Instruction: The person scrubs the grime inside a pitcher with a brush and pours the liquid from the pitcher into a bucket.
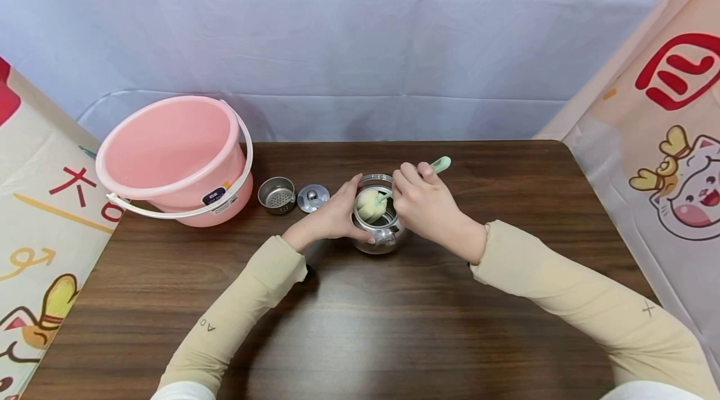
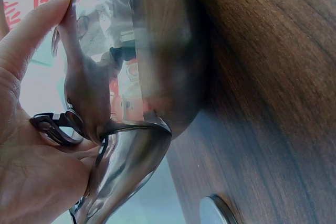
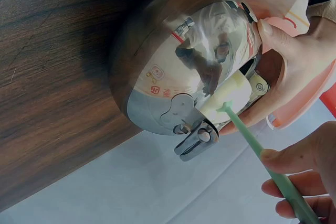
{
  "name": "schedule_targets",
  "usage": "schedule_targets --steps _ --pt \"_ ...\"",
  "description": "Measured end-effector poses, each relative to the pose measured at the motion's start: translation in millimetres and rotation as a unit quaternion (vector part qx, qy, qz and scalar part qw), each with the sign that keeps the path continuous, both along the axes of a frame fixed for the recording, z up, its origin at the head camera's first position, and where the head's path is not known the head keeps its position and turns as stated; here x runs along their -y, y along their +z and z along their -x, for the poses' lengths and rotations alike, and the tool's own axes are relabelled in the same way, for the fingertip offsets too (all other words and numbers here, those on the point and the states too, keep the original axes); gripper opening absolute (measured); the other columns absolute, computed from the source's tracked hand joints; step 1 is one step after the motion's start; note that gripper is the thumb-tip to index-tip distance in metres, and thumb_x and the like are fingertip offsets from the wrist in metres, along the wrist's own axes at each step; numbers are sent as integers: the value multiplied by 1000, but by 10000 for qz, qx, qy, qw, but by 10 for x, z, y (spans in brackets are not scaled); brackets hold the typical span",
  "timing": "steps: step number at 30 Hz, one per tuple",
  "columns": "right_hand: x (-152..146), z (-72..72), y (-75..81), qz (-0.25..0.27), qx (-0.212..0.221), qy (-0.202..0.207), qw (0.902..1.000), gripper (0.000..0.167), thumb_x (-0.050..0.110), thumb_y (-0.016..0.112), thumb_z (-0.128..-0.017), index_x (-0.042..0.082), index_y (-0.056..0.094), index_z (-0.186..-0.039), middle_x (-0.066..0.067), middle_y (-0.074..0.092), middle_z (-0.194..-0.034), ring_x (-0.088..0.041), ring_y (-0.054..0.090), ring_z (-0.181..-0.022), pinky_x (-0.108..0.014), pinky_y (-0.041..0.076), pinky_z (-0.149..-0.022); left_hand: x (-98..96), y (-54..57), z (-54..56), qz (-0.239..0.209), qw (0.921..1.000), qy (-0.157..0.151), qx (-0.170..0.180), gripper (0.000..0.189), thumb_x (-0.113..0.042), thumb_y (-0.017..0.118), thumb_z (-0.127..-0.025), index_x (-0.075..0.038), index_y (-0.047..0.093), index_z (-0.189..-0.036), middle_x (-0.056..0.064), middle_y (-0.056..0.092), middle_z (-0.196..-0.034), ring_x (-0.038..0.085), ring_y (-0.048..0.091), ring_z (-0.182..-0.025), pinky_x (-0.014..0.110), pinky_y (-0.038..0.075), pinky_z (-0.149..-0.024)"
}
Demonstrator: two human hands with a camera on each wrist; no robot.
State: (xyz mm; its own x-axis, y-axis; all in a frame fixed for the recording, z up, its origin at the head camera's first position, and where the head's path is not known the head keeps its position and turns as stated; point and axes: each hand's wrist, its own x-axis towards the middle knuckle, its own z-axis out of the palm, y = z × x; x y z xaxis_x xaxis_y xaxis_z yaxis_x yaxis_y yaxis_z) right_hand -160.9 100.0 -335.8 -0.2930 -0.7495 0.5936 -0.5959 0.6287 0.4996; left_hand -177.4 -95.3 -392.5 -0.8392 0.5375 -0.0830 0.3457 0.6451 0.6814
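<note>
A shiny steel teapot (image 1: 378,245) stands on the table without its lid. My left hand (image 1: 334,214) grips it at the side by the rim, thumb in front and fingers behind. In the left wrist view the spout (image 2: 134,163) lies close to the palm. My right hand (image 1: 426,205) holds the green handle (image 3: 258,148) of a sponge brush. The brush's pale yellow sponge head (image 1: 371,205) sits inside the teapot's mouth, partly hidden by the rim. Left of the teapot lie its round lid (image 1: 312,198) and a perforated steel strainer (image 1: 277,195).
A pink bucket (image 1: 169,144) with a white handle stands at the back left of the dark wooden table (image 1: 360,337). Pale cloth (image 1: 360,44) hangs behind the table, and printed panels flank it on both sides.
</note>
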Motion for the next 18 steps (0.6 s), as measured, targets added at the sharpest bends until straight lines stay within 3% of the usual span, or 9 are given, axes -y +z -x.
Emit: schedule_targets --steps 8,18 --pt "8 -30 -22 -111 -257 140 9995 32 -7 34 -79 0 51 -53 -8 38 -65 -23 33 -68 -34 24 -73 5 0 -6 -7 10000 -22 17 121 -34 83 -62 3 2 -144 23 25 -142 29 30 -129 40 31 -102" --pt "12 -69 25 -535 -488 -93 9973 36 -9 33 -81 2 48 -51 -7 38 -65 -23 33 -68 -37 17 -81 5 -2 -4 -8 10000 -49 -59 121 -33 84 -62 4 3 -143 24 26 -141 29 31 -129 39 31 -103"
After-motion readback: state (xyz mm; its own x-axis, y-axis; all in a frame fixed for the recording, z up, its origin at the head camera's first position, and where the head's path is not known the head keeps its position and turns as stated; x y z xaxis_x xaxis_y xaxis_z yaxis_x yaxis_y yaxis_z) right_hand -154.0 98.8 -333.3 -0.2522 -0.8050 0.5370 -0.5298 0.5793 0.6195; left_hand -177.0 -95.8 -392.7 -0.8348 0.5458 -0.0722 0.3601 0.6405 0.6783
